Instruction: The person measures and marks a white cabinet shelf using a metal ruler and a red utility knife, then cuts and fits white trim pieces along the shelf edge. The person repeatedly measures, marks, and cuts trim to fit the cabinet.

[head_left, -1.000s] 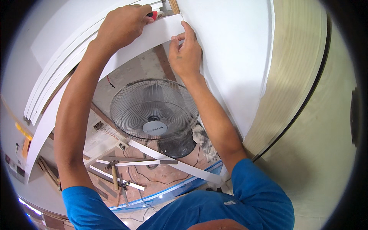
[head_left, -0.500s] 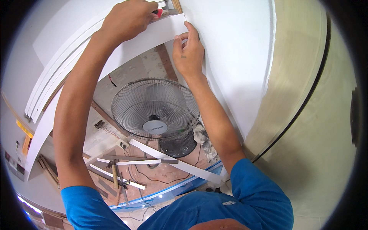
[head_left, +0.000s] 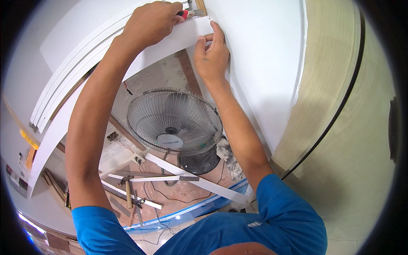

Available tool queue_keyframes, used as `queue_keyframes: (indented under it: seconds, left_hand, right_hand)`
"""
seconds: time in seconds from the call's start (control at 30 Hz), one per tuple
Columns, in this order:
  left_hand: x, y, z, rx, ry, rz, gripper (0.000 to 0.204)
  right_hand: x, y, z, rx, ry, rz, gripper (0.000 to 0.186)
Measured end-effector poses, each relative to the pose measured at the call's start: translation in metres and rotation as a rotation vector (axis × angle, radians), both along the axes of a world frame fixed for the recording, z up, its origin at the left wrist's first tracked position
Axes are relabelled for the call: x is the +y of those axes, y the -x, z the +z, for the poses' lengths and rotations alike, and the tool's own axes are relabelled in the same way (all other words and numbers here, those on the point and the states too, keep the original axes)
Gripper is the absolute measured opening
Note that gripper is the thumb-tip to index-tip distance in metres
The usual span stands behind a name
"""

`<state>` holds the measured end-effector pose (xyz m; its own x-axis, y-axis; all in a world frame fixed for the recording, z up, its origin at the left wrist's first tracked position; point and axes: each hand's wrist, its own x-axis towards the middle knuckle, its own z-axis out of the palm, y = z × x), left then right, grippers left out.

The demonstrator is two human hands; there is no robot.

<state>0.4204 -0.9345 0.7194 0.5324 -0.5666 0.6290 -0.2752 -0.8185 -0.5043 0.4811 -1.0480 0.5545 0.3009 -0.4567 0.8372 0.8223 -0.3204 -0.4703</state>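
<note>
My left hand is closed around the red-and-black handle of a tool with a flat metal blade. The blade lies at the upper edge of a long white panel, close to its right end; the exact kind of tool is hard to make out. Below it, my right hand rests its fingertips against the panel's right end. The index finger stretches up along the corner, thumb apart from it, the other fingers partly bent. A white wall surface stands just right of this hand.
Under my arms stands a grey fan on a black base. A hammer, white strips and cables lie on the reddish surface below, edged with blue sheeting. Stacked white mouldings run along the upper left. Beige panelling is at right.
My left hand and the tool have moved slightly right along the panel's edge, and more of the blade shows. The right hand stays at the panel's end; the whole view has shifted a little.
</note>
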Motion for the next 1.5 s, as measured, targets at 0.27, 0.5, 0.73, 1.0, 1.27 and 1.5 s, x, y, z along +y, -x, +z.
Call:
queue_keyframes:
  seconds: [0.27,0.5,0.73,1.0,1.27,1.5]
  left_hand:
    - [0.012,0.016,0.014,0.105,0.159,0.022,0.04]
    - [0.088,0.049,-0.006,0.053,0.329,-0.172,0.035]
    - [0.139,0.122,-0.055,0.162,0.555,-0.219,0.036]
    - [0.236,0.197,-0.147,0.3,0.82,-0.192,0.031]
    - [0.336,0.283,-0.293,0.414,1.239,-0.064,0.036]
    - [0.357,0.337,-0.408,0.557,1.649,-0.241,0.025]
  right_hand:
    - [-0.004,0.01,0.017,0.091,0.145,-0.143,0.061]
    - [0.0,0.006,0.025,0.23,0.304,-0.402,0.055]
    - [-0.004,0.014,0.001,0.066,0.213,-0.375,0.037]
    - [-0.013,0.022,0.056,0.334,0.539,-0.681,0.04]
    - [-0.022,0.028,0.069,0.367,0.808,-0.887,0.015]
    - [-0.025,0.031,0.087,0.411,0.928,-0.992,0.012]
